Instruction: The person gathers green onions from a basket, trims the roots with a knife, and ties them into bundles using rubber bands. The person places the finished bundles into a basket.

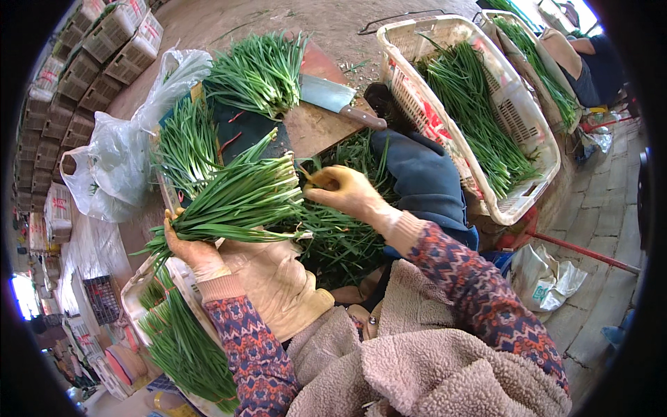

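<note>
My left hand (190, 247) grips a bundle of garlic chives (245, 195) by its leafy end, with the pale stem ends pointing right. Close to those stem ends is my right hand (346, 195), thumb and forefinger curved towards each other. Whether something thin is pinched at its fingertips I cannot tell. Beyond the bundle, a cleaver (333, 96) with a wooden handle lies on a wooden board (312, 127). A pile of cut chives (260, 70) rests at the blade's left, and a smaller pile (187, 140) lies nearer. Loose green leaves (344, 237) are heaped below my right hand.
On the right stands a white plastic crate (508, 216) holding long chives (479, 114). Another crate (195, 302) at lower left holds tied bunches (187, 344). A clear plastic bag (120, 161) sits at left, before stacked crates (99, 88). Another person (599, 68) sits at far right.
</note>
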### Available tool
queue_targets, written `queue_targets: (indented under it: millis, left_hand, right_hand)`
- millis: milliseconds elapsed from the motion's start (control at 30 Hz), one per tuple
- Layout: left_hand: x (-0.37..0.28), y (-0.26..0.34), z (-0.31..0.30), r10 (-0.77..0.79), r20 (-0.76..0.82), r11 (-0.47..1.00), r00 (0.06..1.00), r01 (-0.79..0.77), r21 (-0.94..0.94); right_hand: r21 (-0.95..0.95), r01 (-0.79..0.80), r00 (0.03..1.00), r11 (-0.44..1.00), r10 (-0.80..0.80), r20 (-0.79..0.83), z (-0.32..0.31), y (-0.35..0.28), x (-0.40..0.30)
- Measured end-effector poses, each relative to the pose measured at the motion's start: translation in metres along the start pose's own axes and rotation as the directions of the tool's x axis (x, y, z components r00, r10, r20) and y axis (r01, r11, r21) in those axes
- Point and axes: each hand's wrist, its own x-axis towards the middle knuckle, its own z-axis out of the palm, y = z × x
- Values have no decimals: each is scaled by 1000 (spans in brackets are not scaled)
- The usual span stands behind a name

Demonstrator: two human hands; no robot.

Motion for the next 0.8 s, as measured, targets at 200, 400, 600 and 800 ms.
queue_targets:
  millis: [200, 400, 600, 800]
  left_hand:
    - [18, -16, -9, -28, 80, 995, 996, 20, 98]
    - [2, -6, 10, -242, 150, 963, 959, 218, 162]
    - [8, -20, 2, -301, 258, 944, 918, 248, 220]
    - [9, -22, 10, -217, 265, 973, 939, 186, 139]
  right_hand:
    - [544, -146, 987, 827, 83, 138, 26, -8, 40]
    - [558, 35, 990, 829, -105, 94, -10, -49, 37]
    - [500, 214, 952, 839, -294, 86, -13, -57, 45]
    - [655, 42, 983, 754, -149, 108, -8, -37, 28]
